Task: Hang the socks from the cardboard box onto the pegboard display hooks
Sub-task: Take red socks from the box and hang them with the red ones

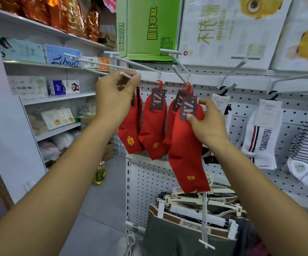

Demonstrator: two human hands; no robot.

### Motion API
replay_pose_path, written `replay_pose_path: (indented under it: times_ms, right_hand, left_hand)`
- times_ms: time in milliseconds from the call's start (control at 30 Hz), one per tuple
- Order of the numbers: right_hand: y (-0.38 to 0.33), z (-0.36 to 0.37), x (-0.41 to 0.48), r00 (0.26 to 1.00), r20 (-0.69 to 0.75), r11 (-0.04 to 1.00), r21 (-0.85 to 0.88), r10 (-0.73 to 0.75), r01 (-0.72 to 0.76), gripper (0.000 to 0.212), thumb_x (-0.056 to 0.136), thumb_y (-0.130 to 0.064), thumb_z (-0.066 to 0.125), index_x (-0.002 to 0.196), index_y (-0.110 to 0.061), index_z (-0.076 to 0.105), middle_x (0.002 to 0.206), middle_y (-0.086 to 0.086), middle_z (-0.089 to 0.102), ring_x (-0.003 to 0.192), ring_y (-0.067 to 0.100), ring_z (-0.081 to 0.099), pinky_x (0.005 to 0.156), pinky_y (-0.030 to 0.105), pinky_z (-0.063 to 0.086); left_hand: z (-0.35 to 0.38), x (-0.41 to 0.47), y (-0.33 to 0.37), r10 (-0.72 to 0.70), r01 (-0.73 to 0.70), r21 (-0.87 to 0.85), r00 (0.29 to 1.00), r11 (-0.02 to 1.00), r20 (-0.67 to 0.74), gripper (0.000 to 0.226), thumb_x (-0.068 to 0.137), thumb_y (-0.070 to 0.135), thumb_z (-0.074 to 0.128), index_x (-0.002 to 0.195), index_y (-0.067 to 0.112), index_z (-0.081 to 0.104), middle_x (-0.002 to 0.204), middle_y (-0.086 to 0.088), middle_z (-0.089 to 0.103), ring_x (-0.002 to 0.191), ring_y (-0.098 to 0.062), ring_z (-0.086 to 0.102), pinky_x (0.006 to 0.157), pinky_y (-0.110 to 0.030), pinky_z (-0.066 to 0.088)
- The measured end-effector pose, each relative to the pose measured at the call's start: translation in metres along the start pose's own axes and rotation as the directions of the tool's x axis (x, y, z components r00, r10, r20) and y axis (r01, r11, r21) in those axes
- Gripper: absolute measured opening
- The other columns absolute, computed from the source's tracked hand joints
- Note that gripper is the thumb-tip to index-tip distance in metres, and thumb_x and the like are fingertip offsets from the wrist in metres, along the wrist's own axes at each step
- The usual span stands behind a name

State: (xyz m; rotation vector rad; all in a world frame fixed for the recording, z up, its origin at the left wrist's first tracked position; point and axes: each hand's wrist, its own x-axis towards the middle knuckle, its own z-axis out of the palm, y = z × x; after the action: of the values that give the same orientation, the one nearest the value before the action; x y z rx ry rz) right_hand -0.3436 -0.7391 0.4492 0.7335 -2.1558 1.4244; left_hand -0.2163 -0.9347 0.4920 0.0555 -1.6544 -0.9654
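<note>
Right hand (207, 124) pinches red sock (187, 145) by tag; left hand (114, 97) grips hook (129, 75) tip.

Red sock pairs (187, 145): four. Hands (115, 97): two.

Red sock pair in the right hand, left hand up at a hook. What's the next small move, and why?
Probably lift the red sock pair so its hanger slides onto the hook. The right hand pinches the pair by its card label, apparently not yet on any hook, while the left hand pinches the tip of that white hook, seemingly steadying it. Other red socks already hang alongside.
</note>
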Motion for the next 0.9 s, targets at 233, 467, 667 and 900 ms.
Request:
replay_pose_path:
  times_ms: [233, 467, 667, 900]
  right_hand:
    - [0.033, -0.039, -0.002, 0.995, -0.097, 0.989, -0.144, -0.023, 0.008, 0.046, 0.09, -0.013, 0.071, 0.132, -0.019, 0.054, 0.12, 0.004, 0.07, 0.11, 0.025, 0.064, 0.082, 0.017, 0.036]
    - [0.044, -0.05, -0.009, 0.998, -0.05, 0.979, -0.202, -0.038, 0.027, 0.049, 0.093, -0.016, 0.07, 0.137, -0.022, 0.051, 0.119, 0.003, 0.069, 0.109, 0.024, 0.062, 0.082, 0.022, 0.036]
    - [0.033, -0.036, -0.01, 0.996, -0.007, 0.987, -0.137, -0.091, 0.089, 0.05, 0.092, -0.015, 0.07, 0.138, -0.022, 0.052, 0.119, 0.002, 0.07, 0.103, 0.023, 0.064, 0.086, 0.026, 0.045]
    - [-0.002, -0.009, 0.012, 0.981, -0.051, 0.982, -0.007, -0.187, 0.187, 0.052, 0.094, -0.018, 0.068, 0.144, -0.02, 0.05, 0.136, -0.004, 0.063, 0.122, 0.006, 0.056, 0.098, 0.006, 0.038]
  left_hand:
    - [0.01, -0.005, -0.015, 0.041, -0.041, -0.125, 0.999, 0.991, -0.006, 0.007, 0.099, 0.022, 0.066, 0.097, 0.027, 0.069, 0.092, 0.002, 0.073, 0.093, -0.025, 0.072, 0.091, -0.045, 0.058]
    - [0.024, -0.01, -0.024, 0.03, -0.05, -0.237, 0.996, 0.97, -0.088, 0.007, 0.101, 0.03, 0.062, 0.097, 0.036, 0.065, 0.098, 0.002, 0.072, 0.088, -0.025, 0.074, 0.088, -0.04, 0.06]
    - [0.031, -0.017, -0.023, 0.033, -0.056, -0.284, 0.996, 0.957, -0.085, 0.013, 0.1, 0.025, 0.065, 0.1, 0.037, 0.06, 0.109, 0.003, 0.071, 0.088, -0.025, 0.071, 0.084, -0.035, 0.058]
    - [0.028, -0.019, -0.023, 0.025, -0.033, -0.264, 0.999, 0.964, -0.035, 0.015, 0.1, 0.029, 0.064, 0.106, 0.042, 0.059, 0.119, 0.005, 0.071, 0.092, -0.028, 0.071, 0.081, -0.024, 0.056]
